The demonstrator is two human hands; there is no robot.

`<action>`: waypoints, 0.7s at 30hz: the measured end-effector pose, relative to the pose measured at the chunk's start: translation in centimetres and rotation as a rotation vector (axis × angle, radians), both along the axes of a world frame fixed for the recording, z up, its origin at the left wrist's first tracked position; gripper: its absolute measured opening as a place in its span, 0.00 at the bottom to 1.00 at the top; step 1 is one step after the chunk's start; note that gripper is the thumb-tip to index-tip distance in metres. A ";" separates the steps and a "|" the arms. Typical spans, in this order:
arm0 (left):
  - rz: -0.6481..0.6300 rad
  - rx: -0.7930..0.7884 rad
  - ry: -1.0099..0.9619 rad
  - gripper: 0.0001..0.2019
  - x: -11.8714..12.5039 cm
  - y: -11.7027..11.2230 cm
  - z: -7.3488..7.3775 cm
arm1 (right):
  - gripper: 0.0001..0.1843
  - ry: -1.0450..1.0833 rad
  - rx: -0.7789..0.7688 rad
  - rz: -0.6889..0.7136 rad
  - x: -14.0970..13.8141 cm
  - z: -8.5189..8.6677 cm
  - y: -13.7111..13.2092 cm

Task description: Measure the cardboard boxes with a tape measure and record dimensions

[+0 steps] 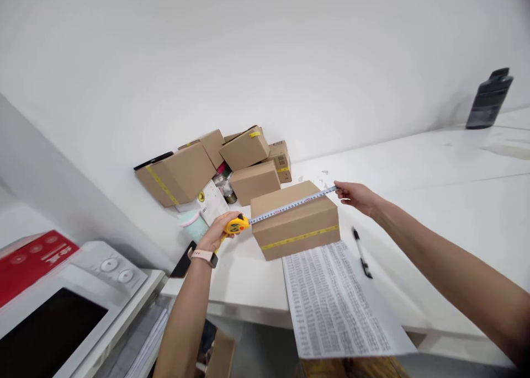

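A brown cardboard box [300, 226] with a yellow tape strip along its front lies on the white table. Across its top stretches the pulled-out blade of a yellow tape measure [239, 223]. My left hand [218, 232] is closed around the tape measure's case at the box's left end. At the right end, my right hand [356, 197] pinches the tip of the blade between thumb and fingers. In front of the box lies a printed sheet [337, 301] covered with rows of text, hanging past the table edge. A black pen [361, 253] rests beside the sheet.
Several other cardboard boxes [182, 174] are piled against the wall at the back left. Near them stands a light green cup [194, 223]. A white microwave [91, 301] with a red box [37, 265] on top is at left. A dark bottle [489, 99] stands far right.
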State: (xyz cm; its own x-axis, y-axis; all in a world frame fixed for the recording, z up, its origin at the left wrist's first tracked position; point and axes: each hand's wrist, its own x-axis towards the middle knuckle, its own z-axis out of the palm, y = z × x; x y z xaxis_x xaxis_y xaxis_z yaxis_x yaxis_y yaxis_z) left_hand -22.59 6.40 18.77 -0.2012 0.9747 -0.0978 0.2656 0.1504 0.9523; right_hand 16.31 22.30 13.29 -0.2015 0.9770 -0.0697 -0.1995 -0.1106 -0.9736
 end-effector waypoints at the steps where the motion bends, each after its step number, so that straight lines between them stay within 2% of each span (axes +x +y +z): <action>1: -0.010 -0.015 0.001 0.25 -0.3 0.8 -0.1 | 0.14 -0.010 0.009 -0.005 -0.6 -0.3 0.5; 5: -0.078 -0.050 0.004 0.25 -1.3 3.0 -0.4 | 0.20 -0.056 0.050 0.015 -2.4 -1.3 1.7; 11: -0.172 -0.122 0.003 0.27 -2.7 4.3 -0.4 | 0.27 -0.148 0.119 0.026 -3.4 -1.7 1.4; 16: -0.191 -0.139 -0.007 0.26 -2.9 5.0 -0.6 | 0.27 -0.179 0.181 0.013 -3.3 -1.9 1.5; 21: -0.196 -0.153 -0.010 0.26 -2.7 5.4 -0.5 | 0.26 -0.140 0.170 0.009 -3.3 -2.4 2.2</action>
State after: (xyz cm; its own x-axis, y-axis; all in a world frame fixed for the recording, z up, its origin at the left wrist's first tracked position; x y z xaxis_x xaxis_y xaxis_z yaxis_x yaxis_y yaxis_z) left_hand -25.29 11.79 18.25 -0.0082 0.9687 -0.2482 0.2946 0.2395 0.9251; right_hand 12.96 24.48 10.85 -0.2099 0.9753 0.0680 -0.0606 0.0564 -0.9966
